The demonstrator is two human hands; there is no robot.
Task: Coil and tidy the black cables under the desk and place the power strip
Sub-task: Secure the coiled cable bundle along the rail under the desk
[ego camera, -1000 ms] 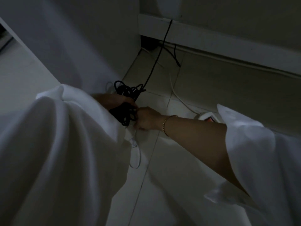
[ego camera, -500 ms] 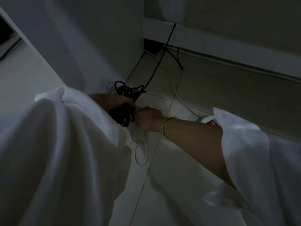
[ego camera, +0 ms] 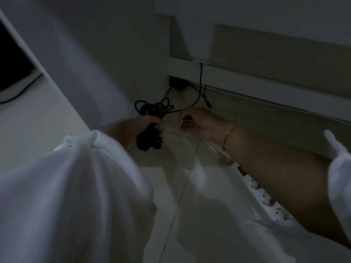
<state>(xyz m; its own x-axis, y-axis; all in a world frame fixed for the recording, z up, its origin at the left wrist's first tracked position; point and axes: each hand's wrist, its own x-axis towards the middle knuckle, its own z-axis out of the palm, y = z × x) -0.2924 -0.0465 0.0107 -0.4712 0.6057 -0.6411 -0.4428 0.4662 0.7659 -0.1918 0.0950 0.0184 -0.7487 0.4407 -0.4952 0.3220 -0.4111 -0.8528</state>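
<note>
Dim under-desk corner, pale tiled floor. Black cable bundle sits in the left hand, fingers clenched round its middle, just above the floor near the desk side panel. Bundle's long axis runs near-to-far, loops sticking out the far end, one strand trailing right and far toward the skirting rail.

Change from half a second ago: right hand has come off the bundle and moved right, now apart from it, fingers pinching something thin and pale, likely a tie or a white lead; too blurred to say. Reads as coiling done, binding about to start.

Power strip lies on the floor at right, partly under the right forearm, long axis near-right to far-left, not yet placed.
</note>
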